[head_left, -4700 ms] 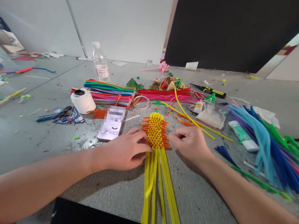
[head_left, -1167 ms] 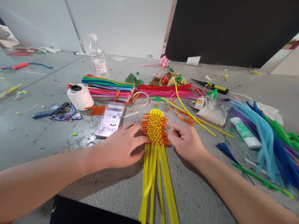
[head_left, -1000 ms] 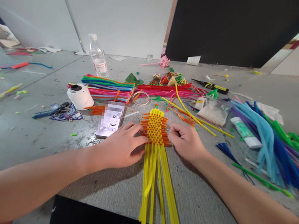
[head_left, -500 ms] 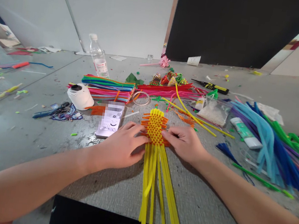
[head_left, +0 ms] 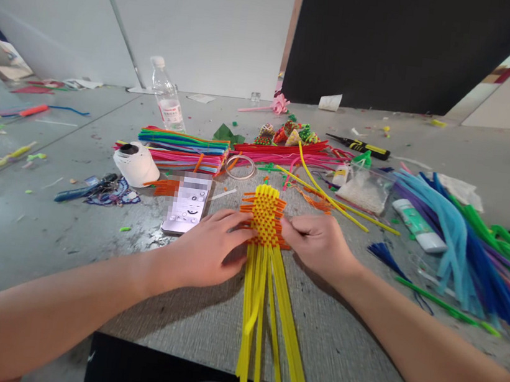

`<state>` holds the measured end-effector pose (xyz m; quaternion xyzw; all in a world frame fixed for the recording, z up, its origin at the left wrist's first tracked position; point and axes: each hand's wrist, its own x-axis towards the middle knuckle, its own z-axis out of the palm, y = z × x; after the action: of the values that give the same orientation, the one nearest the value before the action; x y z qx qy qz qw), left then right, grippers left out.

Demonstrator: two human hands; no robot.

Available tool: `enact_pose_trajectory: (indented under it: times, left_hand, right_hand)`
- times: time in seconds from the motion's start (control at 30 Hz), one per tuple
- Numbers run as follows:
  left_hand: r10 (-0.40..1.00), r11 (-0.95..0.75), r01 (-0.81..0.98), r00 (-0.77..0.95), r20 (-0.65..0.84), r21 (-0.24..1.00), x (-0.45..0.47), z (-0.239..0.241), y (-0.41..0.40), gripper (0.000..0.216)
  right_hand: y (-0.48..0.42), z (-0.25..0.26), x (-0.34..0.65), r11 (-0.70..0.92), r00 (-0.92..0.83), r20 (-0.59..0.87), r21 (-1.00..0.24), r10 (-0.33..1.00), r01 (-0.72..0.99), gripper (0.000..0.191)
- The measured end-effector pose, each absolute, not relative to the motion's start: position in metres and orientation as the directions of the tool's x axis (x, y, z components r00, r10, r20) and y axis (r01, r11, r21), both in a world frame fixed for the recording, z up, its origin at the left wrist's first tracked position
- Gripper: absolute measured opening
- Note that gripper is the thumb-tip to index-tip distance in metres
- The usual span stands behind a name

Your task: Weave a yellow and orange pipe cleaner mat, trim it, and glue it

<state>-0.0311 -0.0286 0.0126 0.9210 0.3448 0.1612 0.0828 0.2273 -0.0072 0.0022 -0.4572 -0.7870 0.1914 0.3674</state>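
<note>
A woven patch of yellow and orange pipe cleaners point(head_left: 263, 214) lies on the grey table point(head_left: 33, 231), with long loose yellow stems point(head_left: 266, 318) trailing toward me. My left hand point(head_left: 210, 249) presses the patch's lower left edge, fingertips on the orange ends. At the lower right edge, my right hand point(head_left: 319, 243) pinches the orange ends between thumb and fingers.
A phone point(head_left: 187, 203) lies left of the weave, beside a white roll point(head_left: 136, 164) and dark pliers point(head_left: 83, 188). Bundles of coloured pipe cleaners point(head_left: 185, 150) lie behind; blue and green ones point(head_left: 464, 243) lie to the right. A water bottle point(head_left: 166, 98), a bead bag point(head_left: 364, 193) and a tube point(head_left: 417, 227) are nearby.
My right hand has slid left onto the weave's lower right edge and closed on the orange ends. My left hand stays in place.
</note>
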Motion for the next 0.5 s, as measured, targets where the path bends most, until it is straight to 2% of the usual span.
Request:
enact_pose_trajectory:
  times: [0.07,0.2,0.23,0.37,0.5]
  left_hand:
    - [0.668,-0.742,0.615,0.712,0.217,0.267,-0.031,0.011,-0.028,0.051]
    - [0.658,-0.751,0.599,0.714,0.237,0.280,-0.031,0.011,-0.028,0.046]
    - [0.658,-0.751,0.593,0.709,0.253,0.290,-0.031,0.011,-0.027,0.043]
    - [0.705,-0.705,0.575,0.635,0.317,0.415,-0.031,0.011,-0.022,0.026]
    - [0.770,-0.638,0.566,0.496,0.402,0.523,-0.034,0.006,-0.015,0.018]
  right_hand:
    - [-0.009,0.006,0.227,0.565,-0.330,0.461,-0.617,0.823,0.548,0.050]
    - [-0.006,0.006,0.227,0.609,-0.322,0.534,-0.545,0.782,0.577,0.012]
    - [-0.004,0.004,0.228,0.591,-0.304,0.530,-0.534,0.791,0.605,0.008]
    - [0.003,-0.008,0.231,0.441,-0.213,0.410,-0.615,0.887,0.654,0.037]
    - [0.007,-0.012,0.232,0.303,-0.176,0.247,-0.795,0.953,0.526,0.063]
